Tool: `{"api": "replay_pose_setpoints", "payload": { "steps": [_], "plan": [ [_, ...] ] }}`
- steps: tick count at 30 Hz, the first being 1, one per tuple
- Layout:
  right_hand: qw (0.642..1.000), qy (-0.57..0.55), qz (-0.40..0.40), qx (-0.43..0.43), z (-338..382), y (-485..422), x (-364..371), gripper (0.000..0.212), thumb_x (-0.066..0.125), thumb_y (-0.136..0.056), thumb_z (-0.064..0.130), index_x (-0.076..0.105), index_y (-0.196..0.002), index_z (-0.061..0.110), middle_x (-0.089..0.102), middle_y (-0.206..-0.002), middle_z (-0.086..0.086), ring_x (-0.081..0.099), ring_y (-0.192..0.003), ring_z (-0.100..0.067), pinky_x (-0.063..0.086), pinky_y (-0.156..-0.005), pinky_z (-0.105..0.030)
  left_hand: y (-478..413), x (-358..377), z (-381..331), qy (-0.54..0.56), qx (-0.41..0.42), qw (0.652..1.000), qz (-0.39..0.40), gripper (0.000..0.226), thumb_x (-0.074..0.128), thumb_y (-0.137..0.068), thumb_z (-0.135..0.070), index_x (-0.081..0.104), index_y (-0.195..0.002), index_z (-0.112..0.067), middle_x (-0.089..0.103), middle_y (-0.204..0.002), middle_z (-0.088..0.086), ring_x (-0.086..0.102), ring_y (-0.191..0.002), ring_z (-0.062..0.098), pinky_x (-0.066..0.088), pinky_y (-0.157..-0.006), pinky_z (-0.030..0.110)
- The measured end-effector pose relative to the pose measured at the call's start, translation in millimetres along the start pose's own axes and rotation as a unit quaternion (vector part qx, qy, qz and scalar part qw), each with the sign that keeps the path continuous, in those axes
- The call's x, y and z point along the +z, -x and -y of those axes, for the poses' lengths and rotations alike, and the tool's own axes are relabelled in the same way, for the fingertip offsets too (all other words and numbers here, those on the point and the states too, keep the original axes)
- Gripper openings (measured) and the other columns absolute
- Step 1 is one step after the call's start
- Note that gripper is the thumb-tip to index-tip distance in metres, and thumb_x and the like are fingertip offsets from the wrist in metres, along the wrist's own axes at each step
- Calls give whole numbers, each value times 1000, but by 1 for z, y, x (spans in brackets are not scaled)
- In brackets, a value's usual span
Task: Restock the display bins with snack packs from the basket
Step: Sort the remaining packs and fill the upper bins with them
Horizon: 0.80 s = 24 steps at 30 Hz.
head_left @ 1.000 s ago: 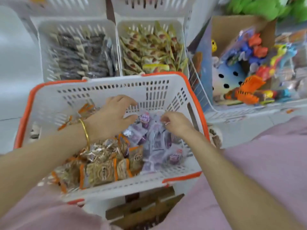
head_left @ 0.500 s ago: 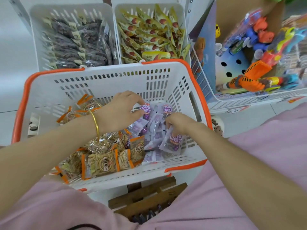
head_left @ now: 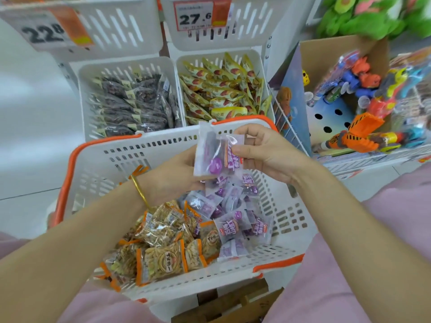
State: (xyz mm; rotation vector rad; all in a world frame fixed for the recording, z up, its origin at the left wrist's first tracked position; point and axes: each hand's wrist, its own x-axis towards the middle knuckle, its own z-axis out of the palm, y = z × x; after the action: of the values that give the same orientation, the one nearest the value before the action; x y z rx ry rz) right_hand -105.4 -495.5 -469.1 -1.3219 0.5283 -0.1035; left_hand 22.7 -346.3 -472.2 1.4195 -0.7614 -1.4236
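A white basket with an orange rim sits in front of me on my lap. It holds orange-edged snack packs at the left and purple snack packs at the right. Above the basket, my left hand and my right hand together hold a small stack of purple packs. The left fingers are under the stack; the right thumb and fingers pinch its right side. Beyond the basket stand two white display bins: one with dark packs, one with yellow packs.
Two upper white bins carry price tags reading 22.8 and 27.6. At the right, a cardboard box of colourful toys sits on a wire shelf, with green plush above. A wooden pallet lies below the basket.
Both hands have risen out of the basket's purple pile, lifting a few purple packs above the far rim. The view has tilted upward, showing the upper bins and price tags.
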Motion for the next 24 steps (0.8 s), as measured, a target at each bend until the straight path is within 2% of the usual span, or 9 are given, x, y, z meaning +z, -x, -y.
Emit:
{"api": "replay_pose_setpoints", "payload": {
  "steps": [1, 3, 5, 7, 10, 15, 18, 21, 24],
  "plan": [
    [1000, -8, -9, -9, 2, -1, 1, 22, 59, -85, -5, 55, -89, 16, 65, -61, 8, 60, -54, -4, 50, -50, -19, 1, -3, 2, 22, -1, 1000, -13, 45, 72, -75, -18, 55, -118, -21, 71, -98, -6, 64, -82, 10, 55, -83, 31],
    [999, -21, -23, -45, 7, 0, -4, 21, 64, -77, -1, 57, -88, 16, 66, -67, 7, 63, -59, -8, 52, -52, -21, 1, -10, 1, 64, -17, 997, -47, 39, 67, -80, -14, 57, -118, -13, 67, -98, 6, 61, -77, 16, 57, -75, 29],
    [997, -20, -11, -75, 18, 2, -15, 26, 66, -69, 2, 59, -92, 13, 68, -71, 4, 64, -62, -9, 54, -58, -21, 0, -20, -2, 118, -34, 989, -82, 35, 57, -91, -16, 53, -124, -7, 62, -95, 13, 55, -79, 21, 53, -80, 36],
    [996, 35, 12, -79, 27, 4, -19, 33, 67, -68, 1, 59, -99, 11, 68, -68, 2, 65, -63, -9, 53, -63, -19, 0, -27, -5, 154, -30, 983, -95, 24, 49, -94, -16, 60, -115, -10, 64, -90, 11, 57, -76, 20, 51, -80, 36],
    [989, 122, -3, -83, 28, -2, -9, 38, 76, -60, 12, 61, -95, 12, 70, -74, 0, 66, -72, -16, 54, -71, -25, 0, -24, -12, 176, -4, 981, -86, 22, 42, -97, -16, 64, -99, -16, 70, -89, 4, 67, -72, 15, 58, -64, 28],
    [973, 170, -69, -139, 35, -11, 2, 30, 79, -55, 22, 66, -82, 19, 63, -79, 1, 56, -73, -14, 51, -68, -26, -3, -20, -24, 128, -17, 990, -65, 46, 31, -96, -43, 57, -123, -15, 64, -108, 8, 61, -97, 23, 54, -88, 37],
    [956, 218, -95, -174, 42, -14, 3, 25, 77, -58, 31, 66, -80, 26, 57, -91, -2, 53, -74, -11, 48, -67, -21, -4, -17, -30, 82, 5, 996, -27, 53, 43, -87, -48, 49, -130, -17, 63, -121, 7, 61, -109, 24, 52, -92, 40],
    [936, 266, -102, -205, 46, -24, 8, 23, 81, -63, 29, 64, -78, 33, 53, -108, -4, 55, -98, -13, 43, -79, -16, -8, -14, -29, 13, 17, 999, -48, 70, 74, -75, -33, 37, -132, -13, 60, -124, 8, 60, -113, 23, 50, -96, 42],
    [942, 257, -79, -199, 52, -31, 9, 23, 81, -71, 20, 64, -79, 31, 59, -111, -6, 59, -103, -16, 49, -89, -31, -11, -11, -28, -11, 37, 997, -69, 78, 78, -64, -20, 37, -131, -19, 57, -124, 12, 61, -111, 22, 49, -97, 42]
  ]
}}
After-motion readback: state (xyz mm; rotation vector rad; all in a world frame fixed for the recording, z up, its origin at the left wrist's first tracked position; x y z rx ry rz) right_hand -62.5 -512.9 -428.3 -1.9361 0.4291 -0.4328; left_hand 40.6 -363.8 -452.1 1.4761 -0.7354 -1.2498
